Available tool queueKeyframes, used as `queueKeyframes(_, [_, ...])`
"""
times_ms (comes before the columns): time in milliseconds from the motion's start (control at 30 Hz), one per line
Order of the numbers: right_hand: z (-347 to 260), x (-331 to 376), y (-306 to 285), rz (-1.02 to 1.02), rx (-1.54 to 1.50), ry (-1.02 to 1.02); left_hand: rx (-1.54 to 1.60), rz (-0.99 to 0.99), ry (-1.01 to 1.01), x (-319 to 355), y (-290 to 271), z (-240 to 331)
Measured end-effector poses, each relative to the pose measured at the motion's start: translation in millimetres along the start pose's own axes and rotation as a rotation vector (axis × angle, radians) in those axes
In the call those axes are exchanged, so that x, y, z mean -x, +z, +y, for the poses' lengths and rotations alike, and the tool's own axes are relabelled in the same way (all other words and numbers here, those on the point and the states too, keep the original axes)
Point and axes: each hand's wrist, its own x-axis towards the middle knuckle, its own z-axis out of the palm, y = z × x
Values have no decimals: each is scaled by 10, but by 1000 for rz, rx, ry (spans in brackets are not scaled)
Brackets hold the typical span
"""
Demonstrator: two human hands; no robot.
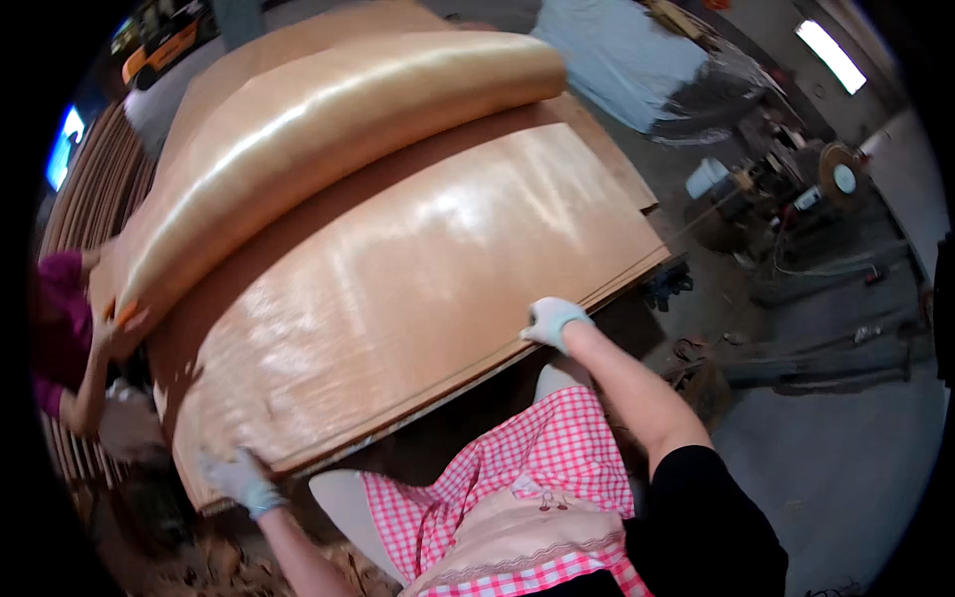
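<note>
A broad, glossy light-brown wood veneer sheet (398,269) lies over a stack in front of me, its far part rolled over into a long curved fold (348,109). My right hand (557,323), in a white glove, is closed on the sheet's near edge, right of the middle. At the near left corner, my left hand (241,482), gloved too, rests on the sheet's surface. Its fingers look spread and are blurred by motion. On the left, a co-worker's hand (119,323) touches the end of the fold, with something orange at the fingers.
Beyond the left side stands a stack of brown sheets (99,189). An orange vehicle (164,50) is at the far left. Covered goods (627,60) lie at the back right, near a white bucket (706,177) and machinery (796,189). Wood scraps (214,567) litter the floor at lower left.
</note>
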Motion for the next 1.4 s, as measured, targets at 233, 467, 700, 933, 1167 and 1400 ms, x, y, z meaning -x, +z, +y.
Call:
queueKeyframes(233, [-136,98,-113,-44,-80,46,131,-527,889,2192,612,2677])
queueKeyframes(467, [891,119,-485,-45,-187,-67,8,-689,882,2273,785,2785])
queueKeyframes(700, [2817,42,-1275,35,-2,258,-31,-720,858,2272,766,2748])
queueKeyframes(933, [3518,-440,-656,164,-324,618,-33,-707,898,2290,776,2798])
queueKeyframes(1167, [2810,-15,-365,941,-760,577,104,-683,751,2300,632,2745])
queueKeyframes(1400, [338,1108,95,604,-1013,-359,818,-681,859,2652,-58,2770])
